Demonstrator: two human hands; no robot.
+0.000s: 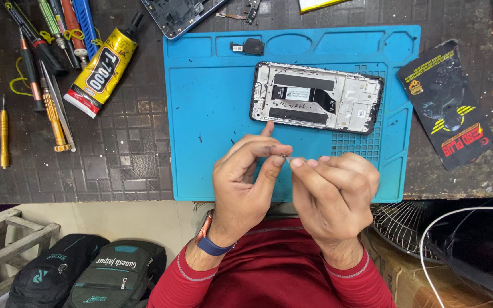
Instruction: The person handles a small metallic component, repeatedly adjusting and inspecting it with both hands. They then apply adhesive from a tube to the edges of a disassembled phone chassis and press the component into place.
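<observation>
My left hand [245,177] and right hand [332,191] meet fingertip to fingertip, both pinching a tiny part [285,156] between them above the blue mat [206,114], the opened phone frame [316,97] lying just beyond, long axis crosswise

Bright, even overhead light, soft shadows, sharp focus, slight edge distortion.

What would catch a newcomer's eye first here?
The bright blue repair mat dominates the dark workbench, with an opened phone frame lying on it. Just below, the left hand and right hand meet fingertip to fingertip over a tiny part too small to identify.
</observation>
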